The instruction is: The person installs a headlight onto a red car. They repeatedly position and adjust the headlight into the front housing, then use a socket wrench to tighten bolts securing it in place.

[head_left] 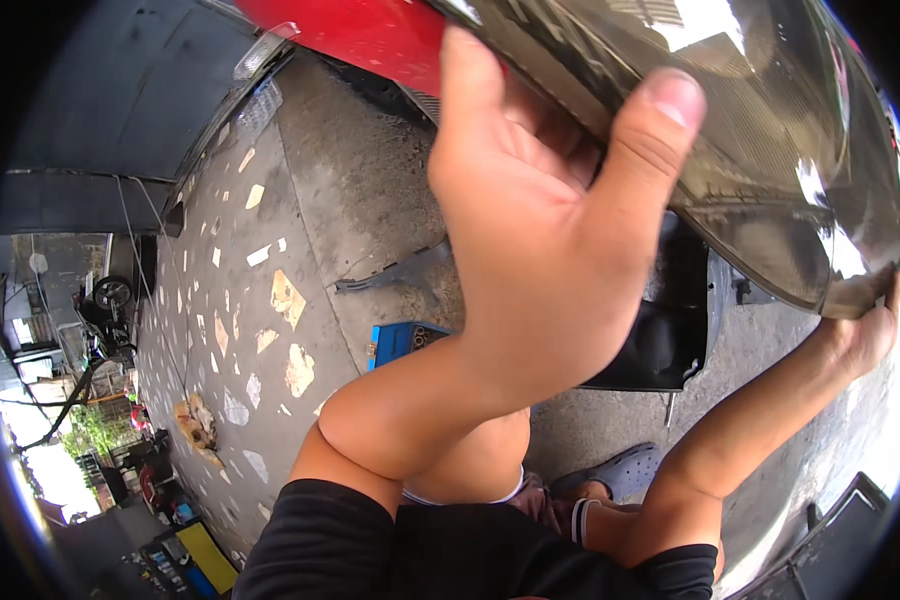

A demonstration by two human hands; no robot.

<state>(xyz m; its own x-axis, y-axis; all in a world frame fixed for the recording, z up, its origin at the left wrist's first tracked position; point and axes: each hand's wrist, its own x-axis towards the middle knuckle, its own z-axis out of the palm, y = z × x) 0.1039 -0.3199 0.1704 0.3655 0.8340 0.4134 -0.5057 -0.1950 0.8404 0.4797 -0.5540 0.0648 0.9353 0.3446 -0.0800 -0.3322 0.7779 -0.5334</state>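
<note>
A large car headlight [760,130] with a smoky clear lens fills the upper right, close to me. My left hand [550,210] is closed on its near left edge. The thumb lies on the lens, while the other fingers reach behind the rim and are partly hidden. At the headlight's lower right corner, my right hand [863,338] grips the end, its fingers mostly hidden from this side. Past my left fingertips shows a glossy red car body panel [370,35].
Below the headlight lies a black plastic part [665,345]. A blue toolbox [395,342] sits beside my left forearm, with a grey trim piece [400,278] beyond it. A dog [200,428] lies on the stone-patched floor [230,310]. A motorcycle [112,300] stands far left.
</note>
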